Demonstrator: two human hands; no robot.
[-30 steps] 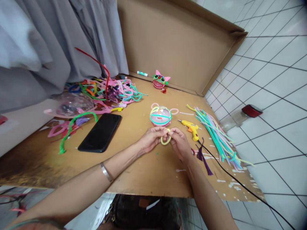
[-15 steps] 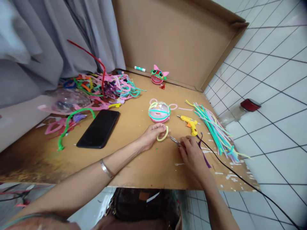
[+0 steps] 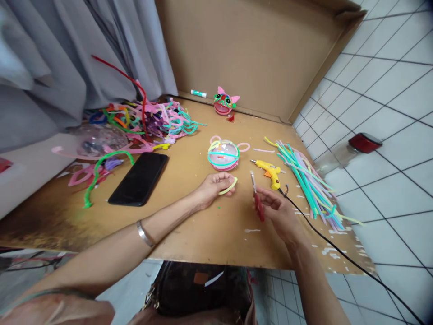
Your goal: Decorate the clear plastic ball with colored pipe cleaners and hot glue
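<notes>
Between the thumb and fingers of my left hand (image 3: 218,186) is a pinched, curved pale yellow pipe cleaner (image 3: 228,187). My right hand (image 3: 275,208) grips red-handled scissors (image 3: 257,203), their blades pointing away from me and tilted upward. A gap of bare table separates the scissors from the pipe cleaner. Just beyond my left hand sits a clear ball (image 3: 223,155) banded with turquoise, yellow and pink pipe cleaners, with pink loops at its sides. A yellow glue gun (image 3: 269,172) lies beyond my right hand, its black cord running toward the lower right.
Bundled pipe cleaners (image 3: 304,180) lie on the right, a tangled heap (image 3: 152,119) at the back left. A black phone (image 3: 138,179) rests on the left. A finished pink-eared animal head (image 3: 223,103) and a glue stick (image 3: 198,93) are by the cardboard wall (image 3: 237,49).
My right hand has lifted and turned the scissors, so the blades now point away and the red handles show. My left hand has tilted the yellow pipe cleaner; the purple strip is no longer visible.
</notes>
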